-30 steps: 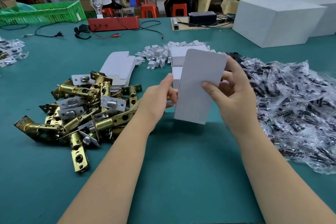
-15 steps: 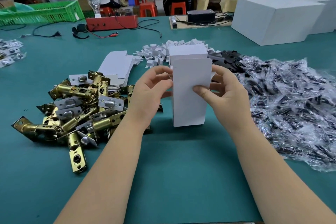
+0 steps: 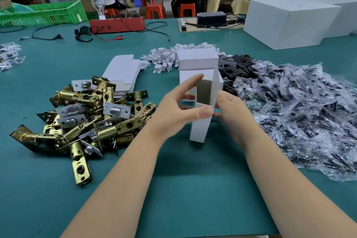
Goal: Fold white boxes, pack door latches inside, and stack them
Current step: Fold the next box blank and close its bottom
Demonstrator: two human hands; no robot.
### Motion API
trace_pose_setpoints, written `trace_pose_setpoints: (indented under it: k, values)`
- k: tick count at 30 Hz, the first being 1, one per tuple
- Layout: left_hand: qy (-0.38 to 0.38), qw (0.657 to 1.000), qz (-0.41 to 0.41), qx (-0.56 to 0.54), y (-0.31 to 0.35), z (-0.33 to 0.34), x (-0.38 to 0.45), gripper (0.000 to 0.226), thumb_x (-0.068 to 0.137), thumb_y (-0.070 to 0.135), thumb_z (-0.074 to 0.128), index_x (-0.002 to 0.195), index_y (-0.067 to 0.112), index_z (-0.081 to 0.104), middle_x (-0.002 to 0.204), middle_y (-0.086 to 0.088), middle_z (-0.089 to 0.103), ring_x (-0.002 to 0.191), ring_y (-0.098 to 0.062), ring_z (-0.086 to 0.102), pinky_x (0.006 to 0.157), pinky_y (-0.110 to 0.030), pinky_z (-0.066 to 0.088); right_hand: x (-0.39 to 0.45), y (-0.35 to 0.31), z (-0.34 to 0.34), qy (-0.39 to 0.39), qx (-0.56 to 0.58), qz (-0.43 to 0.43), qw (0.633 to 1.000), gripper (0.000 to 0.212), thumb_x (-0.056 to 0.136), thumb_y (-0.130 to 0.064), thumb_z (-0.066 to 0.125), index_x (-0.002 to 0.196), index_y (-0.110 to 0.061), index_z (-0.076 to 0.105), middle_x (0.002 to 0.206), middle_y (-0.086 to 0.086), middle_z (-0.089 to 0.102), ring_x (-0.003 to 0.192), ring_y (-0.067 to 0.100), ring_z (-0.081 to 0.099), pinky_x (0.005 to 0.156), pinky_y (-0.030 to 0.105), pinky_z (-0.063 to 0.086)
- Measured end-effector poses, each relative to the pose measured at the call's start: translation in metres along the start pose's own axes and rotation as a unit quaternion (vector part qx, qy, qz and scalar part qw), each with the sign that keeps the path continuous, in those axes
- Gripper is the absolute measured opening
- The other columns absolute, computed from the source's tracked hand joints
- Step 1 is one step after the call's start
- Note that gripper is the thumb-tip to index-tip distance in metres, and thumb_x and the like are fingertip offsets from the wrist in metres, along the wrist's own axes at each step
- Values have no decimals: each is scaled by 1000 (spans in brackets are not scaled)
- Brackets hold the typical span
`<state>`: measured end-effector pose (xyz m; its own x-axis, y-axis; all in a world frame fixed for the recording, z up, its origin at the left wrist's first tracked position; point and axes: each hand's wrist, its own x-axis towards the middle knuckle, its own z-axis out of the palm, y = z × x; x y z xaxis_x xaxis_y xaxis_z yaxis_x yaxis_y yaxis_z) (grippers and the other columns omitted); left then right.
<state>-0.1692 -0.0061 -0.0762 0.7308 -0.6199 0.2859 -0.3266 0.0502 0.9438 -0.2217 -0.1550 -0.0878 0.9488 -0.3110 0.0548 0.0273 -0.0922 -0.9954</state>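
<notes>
White cardboard box (image 3: 201,129), half-formed, stands upright on the green table (image 3: 193,189) near its middle, top end open with grey inside showing. Left hand (image 3: 177,114) grips it from the left: thumb across the front panel, forefinger up along the open top edge. Right hand (image 3: 231,110) holds the right side, fingers curled behind the panel, mostly hidden. Just behind the box, two finished white boxes (image 3: 197,60) stacked one on the other. Flat box blanks (image 3: 123,69) lie in a pile left of the stack. Heap of small white card pieces (image 3: 164,60) behind, toward the far edge. Brass door latches (image 3: 87,118) piled near the left edge, touching each other, some with silver face plates. Black metal plates (image 3: 237,65) right of the stack. Clear plastic bags of dark parts (image 3: 299,112) spread toward the right edge. Large white cartons (image 3: 289,21) at the far right corner. Red device (image 3: 117,24) and green crate (image 3: 44,13) along the far edge, black cables beside them.
</notes>
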Motion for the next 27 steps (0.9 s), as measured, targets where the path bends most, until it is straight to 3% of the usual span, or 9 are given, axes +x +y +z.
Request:
trace_pose_setpoints:
  k: [2, 6, 10, 12, 15, 18, 21, 23, 27]
  values:
    - [17, 999, -10, 38, 0, 1, 0, 81, 54, 49, 80, 129, 51, 48, 126, 14, 57, 106, -17, 56, 96, -46, 50, -1, -2, 1, -16, 19, 10, 1000, 29, 100, -24, 44, 107, -18, 72, 107, 2, 72, 109, 22, 64, 99, 51, 46]
    - [34, 996, -32, 81, 0, -3, 2, 96, 49, 58, 79, 136, 41, 43, 117, 5, 58, 105, -18, 60, 96, -42, 51, -3, -3, 5, -16, 4, 12, 1000, 26, 98, -22, 48, 89, -26, 73, 92, -7, 74, 88, 10, 65, 84, 34, 50]
    - [72, 987, -22, 144, -4, 3, 1, 81, 49, 68, 71, 121, 41, 44, 121, 12, 50, 113, -8, 50, 91, -26, 45, -8, -5, 10, 154, -38, -123, 980, 14, 95, -14, 52, 98, -11, 65, 90, -1, 67, 82, 12, 59, 78, 29, 47]
    - [110, 979, -28, 169, -5, 10, 1, 80, 47, 72, 69, 116, 40, 42, 120, 14, 47, 114, -6, 46, 91, -24, 44, -20, -14, 6, 249, -93, -328, 907, 16, 93, -11, 49, 99, -5, 63, 90, 6, 64, 83, 17, 57, 78, 27, 46]
    - [157, 972, 3, 176, -4, 23, 0, 84, 49, 68, 68, 117, 25, 45, 113, 9, 55, 105, -11, 54, 85, -28, 48, -34, -20, 8, 237, -258, -570, 743, 25, 89, -13, 49, 99, 1, 67, 100, 10, 64, 96, 26, 56, 92, 33, 43]
    - [182, 967, 26, 175, -6, 29, -1, 65, 62, 43, 74, 115, 17, 47, 112, 2, 55, 100, -18, 56, 85, -40, 51, -32, -20, 26, 212, -355, -519, 748, 33, 85, -20, 54, 112, -7, 68, 118, 10, 65, 120, 28, 51, 102, 51, 39]
    - [205, 960, 26, 188, -9, 30, 0, 65, 68, 31, 76, 122, 12, 46, 122, -1, 51, 109, -17, 52, 91, -42, 48, -29, -18, 27, 236, -404, -418, 778, 43, 87, -28, 52, 123, -7, 62, 129, 10, 60, 128, 25, 47, 112, 52, 25]
    - [213, 960, 25, 179, -7, 32, 0, 70, 64, 39, 78, 122, 16, 45, 125, 5, 50, 112, -12, 51, 92, -41, 49, -29, -18, 20, 240, -409, -372, 798, 48, 88, -33, 48, 126, -7, 60, 131, 9, 59, 129, 24, 47, 114, 52, 16]
    - [221, 957, -2, 188, -5, 32, 0, 74, 51, 64, 67, 110, 30, 42, 104, 14, 55, 99, -9, 55, 87, -37, 51, -29, -20, 20, 235, -424, -295, 823, 53, 88, -42, 42, 127, -11, 59, 130, 5, 61, 125, 22, 51, 112, 56, 17]
